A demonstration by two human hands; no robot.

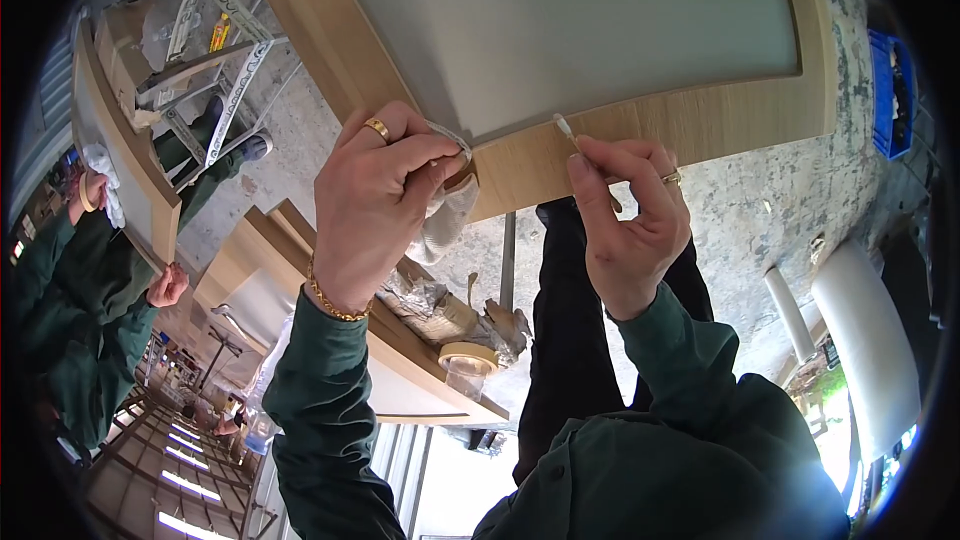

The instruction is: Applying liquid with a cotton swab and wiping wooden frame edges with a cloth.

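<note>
Through the head view, the only one I had, the wood-framed panel [640,118] reached down from the upper edge, its grey insert [610,10] bordered by pale timber. My left hand [372,195] was at the lower left part of the frame, thumb and forefinger together on a pale cloth [442,228]; the rest of the cloth hung beneath them. I judged that the bunching left a small edge free for finer handling, though the fingers hid whether it pressed on the timber.

My right hand [632,225] had thumb and fingertips clamped on a slim white-tipped stick [566,130], its pale end up over the lower rail. Gripping it close to that end probably gave steadier control; whether the tip touched the wood I couldn't tell.

Below, a tape roll [468,355] sat over a clear container [465,380] beside crumpled wrapping [440,308], perhaps placed there to be within reach. At far left, a co-worker had one hand [92,190] by a white rag [101,166] and the other [168,285] near the corner of a second panel [140,170], seemingly to steady it. A folding stepladder [240,90] stood beyond that panel.
</note>
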